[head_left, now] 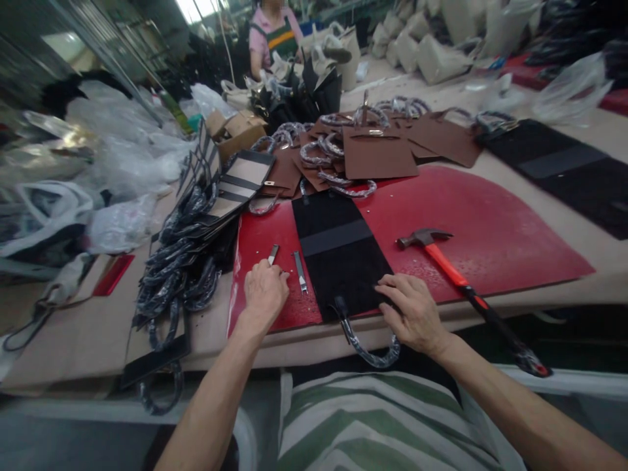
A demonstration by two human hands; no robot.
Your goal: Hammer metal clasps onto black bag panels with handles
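A black panel (pixel 346 261) with a grey band lies across a red mat (pixel 490 222). Its plastic-wrapped handle (pixel 373 356) hangs over the table's front edge. My right hand (pixel 415 314) has its bent fingers and thumb at the panel's near right corner, covering the handle's right end. On the mat left of the panel, my left hand (pixel 266 291) is closed on a small metal strip (pixel 274 253), whose top sticks out past the fingers. A second metal strip (pixel 299 271) lies between that hand and the panel.
A claw hammer (pixel 446 261) lies right of the panel, its handle past the table edge. Black wrapped handles (pixel 179 275) are piled left; brown panels (pixel 380 154) lie behind. Another black panel (pixel 559 163) is far right. A person (pixel 275 36) is at the back.
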